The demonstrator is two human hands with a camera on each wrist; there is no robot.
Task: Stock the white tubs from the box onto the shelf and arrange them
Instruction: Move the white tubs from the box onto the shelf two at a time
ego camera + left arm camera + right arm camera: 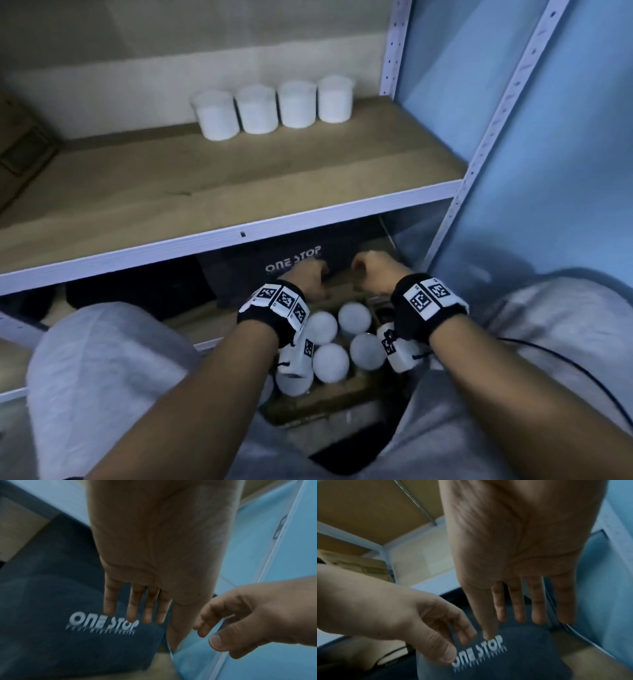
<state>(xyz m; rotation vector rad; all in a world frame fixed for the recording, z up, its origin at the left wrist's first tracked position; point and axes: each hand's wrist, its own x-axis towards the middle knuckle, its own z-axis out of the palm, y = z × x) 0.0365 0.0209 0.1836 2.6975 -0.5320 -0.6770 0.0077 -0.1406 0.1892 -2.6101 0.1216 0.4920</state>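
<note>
Four white tubs [257, 109] stand in a row at the back right of the wooden shelf [205, 192]. Several more white tubs [330, 363] sit lid-up in a cardboard box [325, 407] on the floor between my knees. My left hand [308, 277] and right hand [373, 270] hover side by side over the box's far end, both holding nothing. In the left wrist view my left hand [137, 608] has straight fingers pointing down. The right wrist view shows my right hand [522, 608] the same way. What lies directly under both hands is hidden.
A dark bag printed "ONE STOP" [294, 262] lies under the shelf just beyond the box. White metal uprights [486, 137] and a blue wall [565, 137] close off the right side. The shelf's front rail [239, 229] runs above my hands.
</note>
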